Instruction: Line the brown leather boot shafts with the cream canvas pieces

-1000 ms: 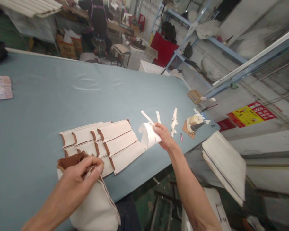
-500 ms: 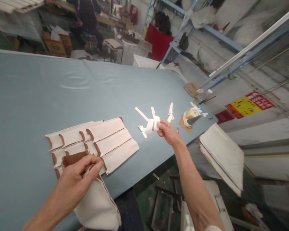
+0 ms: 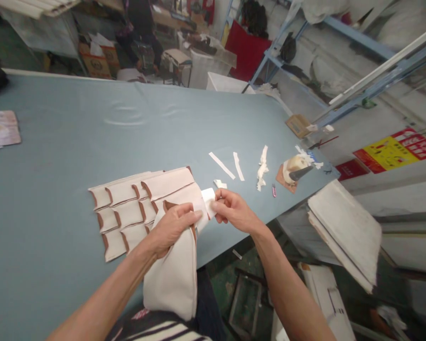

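My left hand (image 3: 173,226) grips the top edge of a cream fabric piece (image 3: 173,279) with brown lining, which hangs over the table's front edge. My right hand (image 3: 232,209) pinches a white strip (image 3: 208,199) that reaches to the fingertips of my left hand. Behind them, overlapping cream pieces with brown edges (image 3: 128,213) lie in rows on the blue-grey table (image 3: 74,128). Loose white strips (image 3: 222,166) lie beyond my right hand, with a crumpled white strip (image 3: 261,168) farther right.
A glue-like container (image 3: 293,168) with a dark blade-shaped tool stands on a brown pad at the right, near a small pink object (image 3: 274,190). A cardboard box (image 3: 298,125) is at the far right corner. Another person (image 3: 140,23) sits beyond the table.
My right hand has drawn back from the loose strips to my left hand, bringing a white strip. My left hand and the cream piece have moved right. The view has shifted left.
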The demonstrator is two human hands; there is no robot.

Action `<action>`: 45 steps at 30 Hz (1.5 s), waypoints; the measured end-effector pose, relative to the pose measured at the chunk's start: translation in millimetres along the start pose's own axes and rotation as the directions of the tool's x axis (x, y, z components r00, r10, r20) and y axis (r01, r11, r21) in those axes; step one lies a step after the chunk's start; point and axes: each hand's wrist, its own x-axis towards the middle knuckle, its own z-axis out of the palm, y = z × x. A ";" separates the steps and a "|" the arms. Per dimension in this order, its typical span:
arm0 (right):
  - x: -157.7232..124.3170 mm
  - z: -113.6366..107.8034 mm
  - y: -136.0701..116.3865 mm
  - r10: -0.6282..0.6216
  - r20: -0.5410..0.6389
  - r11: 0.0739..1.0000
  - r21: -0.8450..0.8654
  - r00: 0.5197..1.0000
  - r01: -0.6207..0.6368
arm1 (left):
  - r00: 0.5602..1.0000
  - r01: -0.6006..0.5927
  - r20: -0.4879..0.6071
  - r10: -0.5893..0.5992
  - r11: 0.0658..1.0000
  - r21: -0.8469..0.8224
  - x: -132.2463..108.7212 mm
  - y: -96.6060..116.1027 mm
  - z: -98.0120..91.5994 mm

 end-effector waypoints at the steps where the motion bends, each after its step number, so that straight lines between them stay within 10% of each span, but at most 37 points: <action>1: 0.1 -2.2 2.5 -0.004 -0.026 1.000 0.006 1.000 0.004 | 1.000 0.002 -0.020 -0.002 1.000 -0.007 -0.7 -3.1 1.0; 12: -43.1 -79.8 24.9 -0.106 -0.578 0.972 0.111 0.809 0.206 | 0.908 0.112 -0.419 -0.029 0.978 0.176 83.9 -49.1 -56.6; 18: -65.5 -71.3 55.8 0.010 -0.640 0.976 0.174 0.768 0.133 | 0.919 0.134 -0.393 0.025 0.919 0.371 62.1 -65.7 -84.3; 31: -18.2 91.7 15.6 0.080 -0.121 0.990 0.127 0.989 -0.064 | 0.918 -0.020 -0.361 0.163 0.929 0.370 -80.2 -21.1 -63.2; 38: -35.0 157.0 -30.0 -0.002 0.158 1.000 0.006 0.987 0.001 | 0.933 -0.075 -0.334 0.130 0.982 0.173 -151.0 1.9 -64.1; 45: -48.6 191.3 -44.8 -0.049 0.302 0.993 -0.086 0.952 0.079 | 0.860 -0.074 -0.497 0.120 0.991 0.112 -197.3 9.3 -64.6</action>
